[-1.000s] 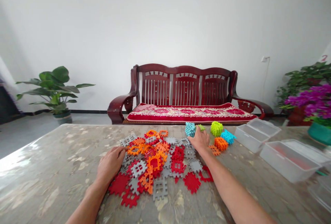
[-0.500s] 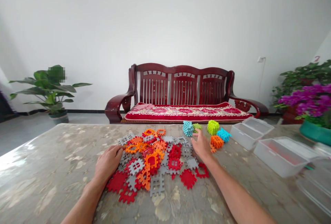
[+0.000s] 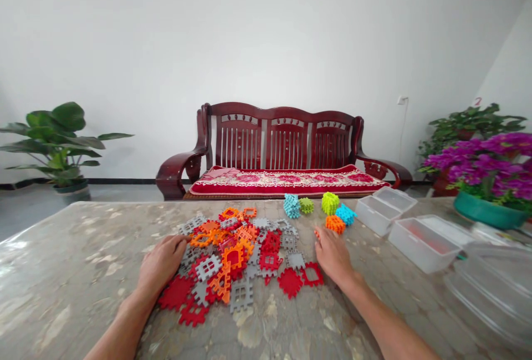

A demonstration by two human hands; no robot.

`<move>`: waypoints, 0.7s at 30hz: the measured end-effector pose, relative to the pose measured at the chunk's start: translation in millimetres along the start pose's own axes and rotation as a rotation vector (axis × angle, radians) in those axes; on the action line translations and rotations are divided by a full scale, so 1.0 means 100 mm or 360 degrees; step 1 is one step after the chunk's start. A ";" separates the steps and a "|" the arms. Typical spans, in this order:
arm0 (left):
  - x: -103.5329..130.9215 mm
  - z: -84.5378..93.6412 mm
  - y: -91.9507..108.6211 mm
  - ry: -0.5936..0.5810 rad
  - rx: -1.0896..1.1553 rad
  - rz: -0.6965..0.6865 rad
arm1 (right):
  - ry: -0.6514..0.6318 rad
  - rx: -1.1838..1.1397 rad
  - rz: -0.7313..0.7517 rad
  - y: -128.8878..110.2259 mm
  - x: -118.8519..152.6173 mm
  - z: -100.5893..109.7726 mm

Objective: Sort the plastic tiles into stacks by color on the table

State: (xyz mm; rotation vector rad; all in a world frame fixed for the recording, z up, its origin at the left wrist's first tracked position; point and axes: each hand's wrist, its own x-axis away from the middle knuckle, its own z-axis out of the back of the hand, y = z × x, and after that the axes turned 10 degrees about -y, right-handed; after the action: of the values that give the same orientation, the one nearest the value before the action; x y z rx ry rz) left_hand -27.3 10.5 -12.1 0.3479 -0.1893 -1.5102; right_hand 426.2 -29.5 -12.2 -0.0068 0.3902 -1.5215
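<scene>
A heap of toothed, flat plastic building pieces (image 3: 235, 257) in grey, red and orange lies spread on the table. My left hand (image 3: 162, 257) rests at the heap's left edge, fingers stretched loosely toward the grey pieces and holding nothing visible. My right hand (image 3: 333, 255) is right of the heap, fingers curled down to the table; a small orange piece (image 3: 317, 232) shows at the fingertips, mostly hidden. Just beyond stands an orange stack (image 3: 335, 224). Around it are a blue stack (image 3: 345, 215), a lime stack (image 3: 330, 203), a light-blue stack (image 3: 291, 206) and a short green stack (image 3: 306, 205).
Clear plastic boxes (image 3: 424, 243) stand at the right, one with something red inside. Transparent lids (image 3: 494, 288) lie nearer. A teal pot (image 3: 486, 209) of purple flowers is at the right edge. A wooden bench (image 3: 286, 144) stands beyond the table (image 3: 83, 271).
My right hand has moved back from the green stack toward me, down beside the orange stack, over the small orange piece. The left hand stays beside the heap. The view has turned slightly right.
</scene>
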 end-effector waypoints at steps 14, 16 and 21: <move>0.01 0.01 0.02 -0.0019 -0.0006 0.0009 | -0.0111 -0.0044 0.0049 -0.09 -0.24 -0.17; 0.03 0.02 0.05 -0.0033 -0.0024 0.0008 | -0.0061 -0.0093 0.0043 -0.11 -0.25 -0.17; 0.02 0.02 0.09 -0.0039 -0.0040 -0.0078 | 0.0092 -0.0339 0.0294 -0.44 -0.21 -0.08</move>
State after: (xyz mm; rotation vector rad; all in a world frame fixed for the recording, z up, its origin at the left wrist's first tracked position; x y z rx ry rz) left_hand -19.4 8.1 -7.2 0.3159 -0.1818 -1.5644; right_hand 381.8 -9.8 -4.2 -0.0919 0.5824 -1.2949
